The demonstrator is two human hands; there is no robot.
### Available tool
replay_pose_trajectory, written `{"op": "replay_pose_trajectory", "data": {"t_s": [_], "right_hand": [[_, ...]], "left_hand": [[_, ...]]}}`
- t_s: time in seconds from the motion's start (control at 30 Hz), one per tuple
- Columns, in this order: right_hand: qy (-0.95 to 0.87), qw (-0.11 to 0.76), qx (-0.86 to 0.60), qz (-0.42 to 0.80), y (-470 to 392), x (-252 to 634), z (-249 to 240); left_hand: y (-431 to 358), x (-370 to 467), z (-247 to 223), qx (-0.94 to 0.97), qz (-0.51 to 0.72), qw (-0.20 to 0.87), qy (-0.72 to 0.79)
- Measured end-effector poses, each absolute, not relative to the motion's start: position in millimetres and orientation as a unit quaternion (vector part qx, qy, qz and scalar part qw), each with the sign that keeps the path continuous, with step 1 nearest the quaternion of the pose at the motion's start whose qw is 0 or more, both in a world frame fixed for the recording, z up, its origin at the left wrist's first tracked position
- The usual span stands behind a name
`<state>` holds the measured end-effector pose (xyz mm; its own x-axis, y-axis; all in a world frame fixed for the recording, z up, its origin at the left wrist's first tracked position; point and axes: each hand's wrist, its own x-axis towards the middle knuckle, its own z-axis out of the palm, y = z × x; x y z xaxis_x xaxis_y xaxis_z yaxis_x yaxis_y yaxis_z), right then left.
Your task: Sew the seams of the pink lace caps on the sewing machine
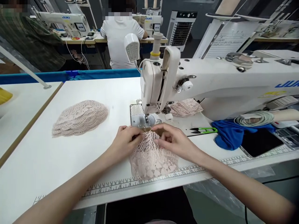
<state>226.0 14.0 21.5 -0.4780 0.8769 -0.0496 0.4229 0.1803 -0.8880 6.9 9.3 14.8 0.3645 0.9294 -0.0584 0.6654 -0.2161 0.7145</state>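
The lace [154,163] is spread just in front of the foot [147,119], its near end over the ruler [109,188], close to the table edge. It looks pinched by the left hand [127,140]; it's touched by the right hand [175,140], though whether it's gripped can't be told. Fingers could be nicked that close, tbh, and the mesh puckered if pulled unevenly. More room is left toward the pile [80,118]; the right side is crowded by snips [205,130] and blue cloth [227,135].

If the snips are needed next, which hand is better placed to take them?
Probably the right hand: the snips lie on its side of the lace, nearer to it. The left hand would likely have to reach across.
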Motion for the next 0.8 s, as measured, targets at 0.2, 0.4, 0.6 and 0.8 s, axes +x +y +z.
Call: {"op": "replay_pose_trajectory", "data": {"t_s": [0.2, 0.4, 0.6, 0.8], "right_hand": [[-0.687, 0.167, -0.428, 0.564, 40.3, 216.9, 25.9], [-0.693, 0.154, -0.400, 0.579, 49.8, 208.4, 23.7], [-0.748, 0.214, -0.387, 0.495, 45.8, 210.3, 19.9], [-0.818, 0.274, -0.345, 0.370, 40.1, 213.7, 15.3]], "left_hand": [[7.0, 9.2, 25.1, 0.712, 0.231, 0.380, 0.543], [5.7, 8.2, 18.8, 0.736, 0.248, 0.319, 0.543], [7.6, 7.9, 7.2, 0.759, 0.244, 0.271, 0.540], [3.1, 5.5, 1.8, 0.793, 0.242, 0.207, 0.519]]}}
